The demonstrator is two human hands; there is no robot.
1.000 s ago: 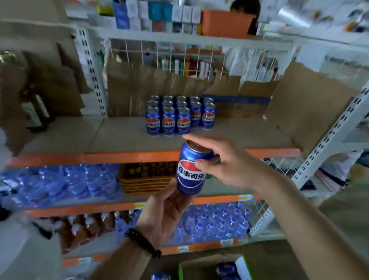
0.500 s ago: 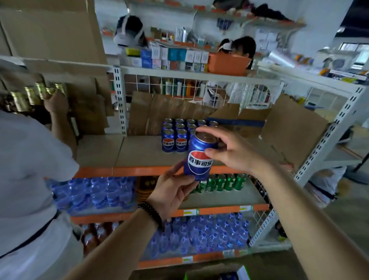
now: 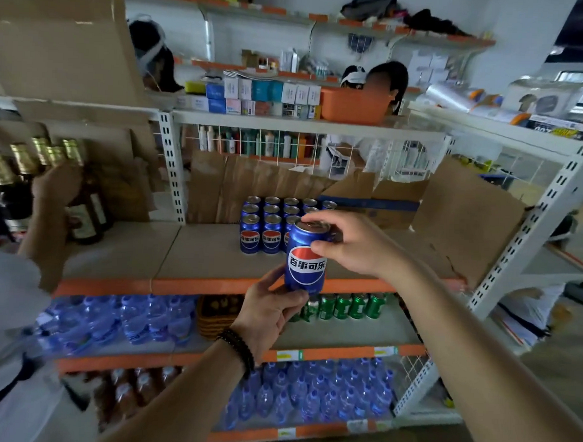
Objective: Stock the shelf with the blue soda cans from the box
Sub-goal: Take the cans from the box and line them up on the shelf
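Note:
A blue soda can (image 3: pixel 307 257) with a red, white and blue logo is upright in front of the shelf edge. My right hand (image 3: pixel 352 246) grips it round the top rim. My left hand (image 3: pixel 268 314) holds its lower part from below, thumb on the left side. Behind it, several blue cans (image 3: pixel 267 225) stand in rows on the beige shelf board (image 3: pixel 196 254), which has an orange front rail. The box is out of view.
Another person's arm (image 3: pixel 51 209) reaches to dark bottles (image 3: pixel 85 207) on the left shelf. Cardboard sheets (image 3: pixel 465 213) line the shelf's back and right side. Green cans (image 3: pixel 350 305) and water bottles (image 3: pixel 121 320) fill the lower shelves. White uprights (image 3: pixel 531 235) frame the rack.
The can has risen from below the shelf rail to shelf height, both hands still on it. The view has tilted up, and the box on the floor has dropped out of sight.

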